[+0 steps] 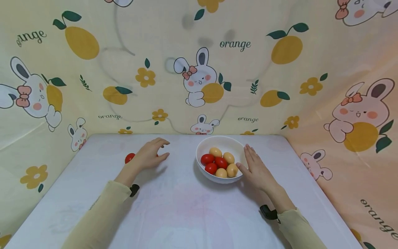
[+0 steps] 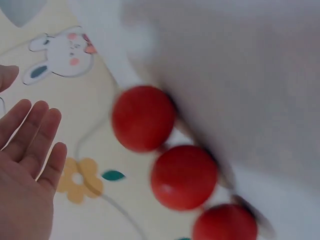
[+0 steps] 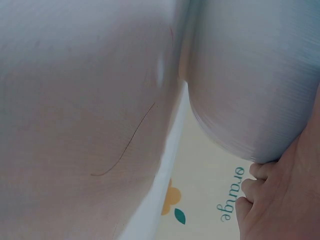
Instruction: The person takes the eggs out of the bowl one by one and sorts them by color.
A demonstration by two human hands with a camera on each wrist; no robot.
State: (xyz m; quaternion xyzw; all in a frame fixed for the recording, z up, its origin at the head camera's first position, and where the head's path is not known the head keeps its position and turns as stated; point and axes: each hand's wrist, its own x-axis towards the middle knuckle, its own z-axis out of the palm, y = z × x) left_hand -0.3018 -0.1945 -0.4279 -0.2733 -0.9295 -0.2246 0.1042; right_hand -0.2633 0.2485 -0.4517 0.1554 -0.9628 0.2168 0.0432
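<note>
My left hand hovers over the table with its fingers spread and loosely bent, holding nothing. A smooth red, tomato-like fruit shows behind its wrist. In the left wrist view, three such red fruits stand in a row, the nearest to the fingers being the upper red fruit. With straight fingers, my right hand touches the right side of a white bowl, its thumb over the rim. Three red fruits and several pale yellow round ones lie in the bowl. Right wrist view: fingertips against the bowl's outer wall.
The white tabletop ends at a back edge against a printed cloth with rabbits and oranges. The same cloth hangs along both sides. A dark thin hair-like line shows in the right wrist view.
</note>
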